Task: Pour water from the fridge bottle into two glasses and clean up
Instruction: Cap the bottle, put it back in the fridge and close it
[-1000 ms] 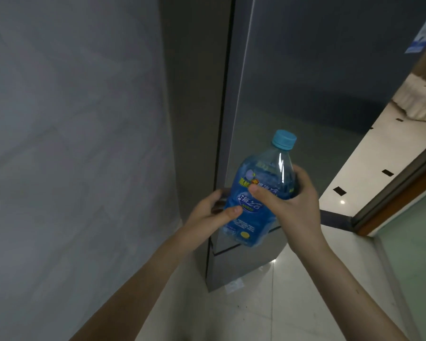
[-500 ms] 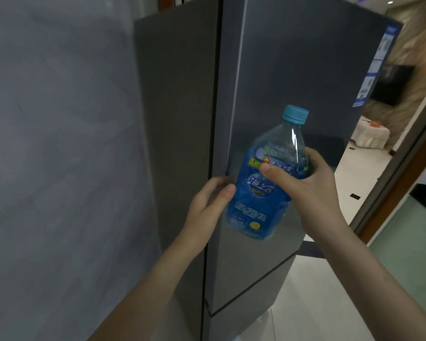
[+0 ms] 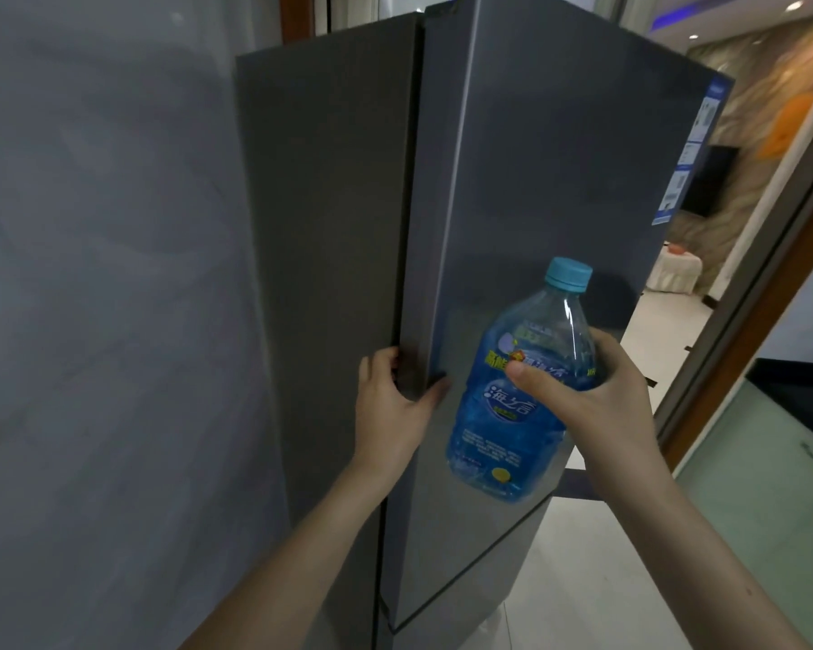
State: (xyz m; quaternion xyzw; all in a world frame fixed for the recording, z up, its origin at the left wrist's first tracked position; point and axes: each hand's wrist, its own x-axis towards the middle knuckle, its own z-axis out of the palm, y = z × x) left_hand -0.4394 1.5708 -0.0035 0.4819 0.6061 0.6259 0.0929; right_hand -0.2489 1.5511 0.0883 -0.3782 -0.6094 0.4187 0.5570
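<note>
bottle: your right hand [image 3: 597, 401] is wrapped round the blue-labelled water bottle [image 3: 512, 396], cap tilted up-right, just in front of the fridge door [image 3: 559, 180]
left hand: your left hand [image 3: 390, 401] curls its fingers round that door's left edge; it is the nearer one to pull

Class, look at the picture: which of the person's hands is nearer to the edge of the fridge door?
Left. The left hand grips the fridge door at its edge; the right hand holds the bottle in front of the door's face.

Glossy clear plastic bottle [image 3: 512, 405], matt grey metal fridge door [image 3: 536, 180]
</note>
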